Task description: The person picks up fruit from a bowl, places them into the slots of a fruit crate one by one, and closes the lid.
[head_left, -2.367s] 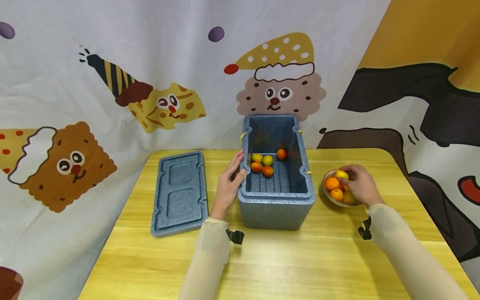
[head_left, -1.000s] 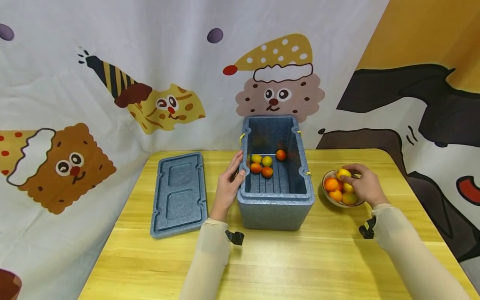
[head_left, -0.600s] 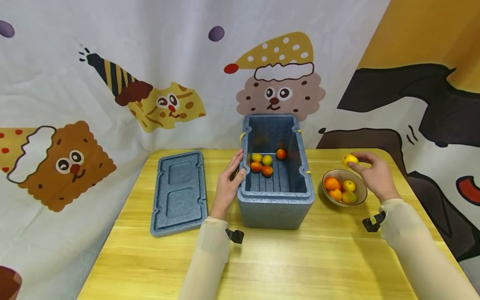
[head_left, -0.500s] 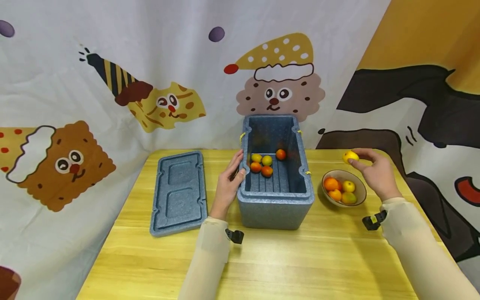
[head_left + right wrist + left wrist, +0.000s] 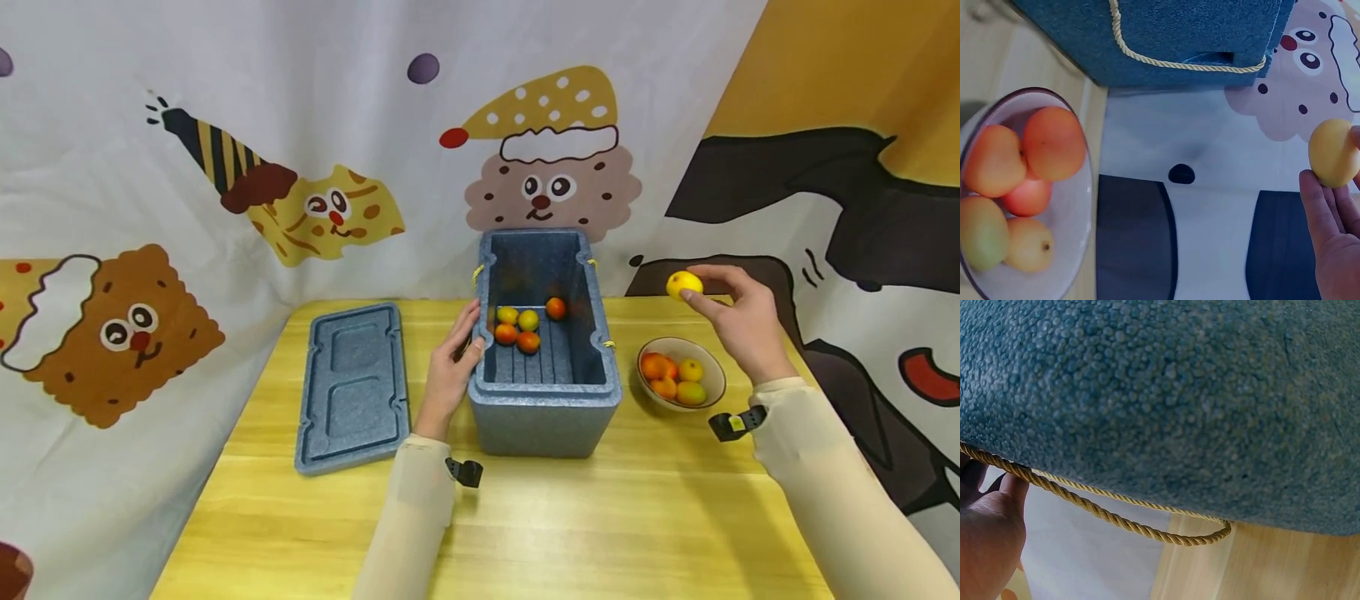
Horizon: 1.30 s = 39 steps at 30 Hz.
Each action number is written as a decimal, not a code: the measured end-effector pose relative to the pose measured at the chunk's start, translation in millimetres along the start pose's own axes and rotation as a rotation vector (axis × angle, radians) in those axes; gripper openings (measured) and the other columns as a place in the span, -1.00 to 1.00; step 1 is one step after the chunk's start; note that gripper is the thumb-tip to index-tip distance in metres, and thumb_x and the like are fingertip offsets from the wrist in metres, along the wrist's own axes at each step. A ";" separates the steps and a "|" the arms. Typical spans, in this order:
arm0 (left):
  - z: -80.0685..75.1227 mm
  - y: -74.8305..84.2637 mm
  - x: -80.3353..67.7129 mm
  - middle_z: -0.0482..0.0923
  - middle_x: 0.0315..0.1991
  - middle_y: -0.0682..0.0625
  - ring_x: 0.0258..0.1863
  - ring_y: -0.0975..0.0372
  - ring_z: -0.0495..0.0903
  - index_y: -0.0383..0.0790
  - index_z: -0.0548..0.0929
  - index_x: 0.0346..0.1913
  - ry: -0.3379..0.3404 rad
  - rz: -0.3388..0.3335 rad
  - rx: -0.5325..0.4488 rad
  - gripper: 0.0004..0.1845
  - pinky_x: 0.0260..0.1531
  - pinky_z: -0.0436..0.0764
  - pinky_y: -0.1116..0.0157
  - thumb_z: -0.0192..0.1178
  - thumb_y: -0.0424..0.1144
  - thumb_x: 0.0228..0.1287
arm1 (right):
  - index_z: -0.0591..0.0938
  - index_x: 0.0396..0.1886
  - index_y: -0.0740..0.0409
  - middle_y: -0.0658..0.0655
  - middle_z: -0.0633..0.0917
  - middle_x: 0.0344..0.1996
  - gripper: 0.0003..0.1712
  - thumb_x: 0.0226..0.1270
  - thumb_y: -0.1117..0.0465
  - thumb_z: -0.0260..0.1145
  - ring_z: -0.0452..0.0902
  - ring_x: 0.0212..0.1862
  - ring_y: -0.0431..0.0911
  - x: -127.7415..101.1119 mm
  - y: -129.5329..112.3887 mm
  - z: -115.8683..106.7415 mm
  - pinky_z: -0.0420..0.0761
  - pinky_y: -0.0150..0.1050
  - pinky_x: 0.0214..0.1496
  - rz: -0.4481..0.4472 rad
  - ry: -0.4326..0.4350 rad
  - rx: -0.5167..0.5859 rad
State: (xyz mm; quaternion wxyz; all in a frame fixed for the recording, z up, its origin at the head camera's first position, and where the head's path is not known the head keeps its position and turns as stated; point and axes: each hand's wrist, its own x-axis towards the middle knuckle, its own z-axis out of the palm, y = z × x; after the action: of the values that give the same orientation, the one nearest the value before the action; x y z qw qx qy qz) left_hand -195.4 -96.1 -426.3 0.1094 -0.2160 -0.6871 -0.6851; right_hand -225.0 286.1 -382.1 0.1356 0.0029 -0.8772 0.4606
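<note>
My left hand (image 5: 446, 375) rests against the outer left wall of a blue-grey foam box (image 5: 546, 427), thumb at the rim and fingers along the side. In the left wrist view its fingers reach behind a twisted yellow rope (image 5: 1110, 517) on that wall. My right hand (image 5: 750, 325) pinches a smooth yellow egg-shaped fruit (image 5: 684, 285) between thumb and fingers, raised behind and above a bowl (image 5: 712, 392). Orange, red, yellow and greenish fruits (image 5: 1054, 142) lie in this bowl. Inside the box are two yellow fruits (image 5: 528, 320) and three red-orange ones (image 5: 528, 342).
The box's recessed lid (image 5: 352, 408) lies flat on the wooden table (image 5: 570, 533), left of the box. A printed cartoon cloth (image 5: 360, 100) hangs right behind the table. The bowl stands close to the box's right side.
My right hand has lifted the yellow fruit out of the bowl, then raised it further and slightly left. The left hand stays at the box; the view has shifted slightly.
</note>
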 end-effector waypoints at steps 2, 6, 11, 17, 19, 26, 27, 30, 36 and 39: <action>-0.2 0.4 0.7 0.15 0.42 -0.39 0.45 -0.10 0.08 -0.65 0.28 0.34 -0.004 0.004 0.004 -0.52 0.37 0.15 0.18 0.01 -0.51 0.42 | 0.58 0.23 0.13 0.06 0.52 0.08 -0.49 0.38 0.01 0.32 0.44 0.02 -0.16 2.2 -4.1 0.6 0.48 -0.56 -0.03 -0.012 0.007 0.001; -0.5 0.4 1.1 0.15 0.42 -0.39 0.45 -0.11 0.07 -0.65 0.28 0.33 -0.008 0.002 0.003 -0.52 0.37 0.15 0.19 0.01 -0.51 0.42 | 0.57 0.24 0.15 0.07 0.51 0.09 -0.48 0.37 0.02 0.33 0.45 0.04 -0.17 6.2 -8.9 1.3 0.49 -0.57 -0.04 -0.014 0.005 0.000; -0.5 0.8 1.9 0.15 0.42 -0.39 0.45 -0.09 0.09 -0.65 0.28 0.33 -0.003 -0.001 -0.004 -0.52 0.37 0.16 0.21 0.01 -0.52 0.41 | 0.54 0.27 0.14 0.09 0.50 0.13 -0.46 0.38 0.01 0.31 0.43 0.08 -0.12 9.6 -17.7 2.6 0.50 -0.50 0.03 -0.007 -0.004 0.014; -0.8 0.2 2.1 0.14 0.42 -0.39 0.45 -0.09 0.07 -0.64 0.28 0.34 -0.006 0.012 -0.005 -0.52 0.37 0.15 0.18 0.01 -0.53 0.41 | 0.55 0.25 0.18 0.10 0.53 0.12 -0.49 0.37 0.10 0.34 0.45 0.07 -0.15 16.8 -31.2 8.6 0.52 -0.48 0.04 -0.063 -0.003 0.079; -0.9 0.0 2.3 0.14 0.42 -0.39 0.46 -0.10 0.07 -0.65 0.27 0.34 -0.005 0.016 -0.003 -0.52 0.37 0.15 0.18 0.01 -0.53 0.41 | 0.57 0.24 0.17 0.10 0.54 0.10 -0.51 0.36 0.11 0.35 0.49 0.03 -0.16 19.7 -37.7 11.3 0.54 -0.47 0.01 -0.084 -0.004 0.090; -0.4 -0.2 2.0 0.14 0.42 -0.40 0.45 -0.10 0.08 -0.64 0.27 0.34 -0.010 0.015 0.002 -0.52 0.37 0.17 0.20 0.01 -0.53 0.41 | 0.59 0.23 0.15 0.09 0.52 0.14 -0.52 0.35 0.11 0.36 0.49 0.07 -0.13 28.9 -55.0 19.0 0.54 -0.47 0.00 -0.129 -0.020 0.090; -0.5 -0.4 1.9 0.14 0.43 -0.39 0.45 -0.10 0.07 -0.64 0.27 0.34 -0.011 0.014 0.001 -0.52 0.37 0.17 0.21 0.01 -0.52 0.42 | 0.59 0.23 0.15 0.09 0.52 0.15 -0.52 0.35 0.12 0.36 0.47 0.09 -0.12 30.4 -55.5 20.3 0.54 -0.46 0.00 -0.134 -0.024 0.094; -0.5 -0.7 2.1 0.14 0.43 -0.38 0.46 -0.09 0.07 -0.63 0.27 0.35 -0.016 0.012 -0.001 -0.52 0.37 0.16 0.21 0.00 -0.51 0.43 | 0.60 0.21 0.16 0.09 0.53 0.14 -0.53 0.34 0.14 0.37 0.45 0.12 -0.10 33.9 -56.2 23.9 0.54 -0.43 0.03 -0.142 -0.034 0.109; -0.6 -2.6 2.3 0.15 0.43 -0.38 0.46 -0.06 0.08 -0.63 0.28 0.34 -0.009 0.010 -0.009 -0.51 0.37 0.17 0.21 0.01 -0.51 0.41 | 0.60 0.21 0.15 0.08 0.53 0.08 -0.53 0.35 0.10 0.36 0.44 0.13 -0.09 38.7 -64.7 30.8 0.54 -0.33 0.11 -0.147 -0.063 0.091; -0.9 -3.0 2.1 0.16 0.42 -0.38 0.46 -0.06 0.09 -0.64 0.29 0.34 -0.004 0.010 -0.015 -0.52 0.36 0.18 0.21 0.01 -0.52 0.41 | 0.61 0.19 0.15 0.07 0.53 0.04 -0.54 0.35 0.11 0.36 0.44 0.11 -0.09 41.6 -72.3 34.4 0.54 -0.29 0.13 -0.163 -0.085 0.103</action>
State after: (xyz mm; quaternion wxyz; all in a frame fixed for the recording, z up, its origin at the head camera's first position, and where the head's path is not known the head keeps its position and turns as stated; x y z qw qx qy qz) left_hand -198.8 -96.6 -428.0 0.1100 -0.2216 -0.6808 -0.6894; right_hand -263.7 221.6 -332.2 0.1351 0.1008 -0.8543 0.4917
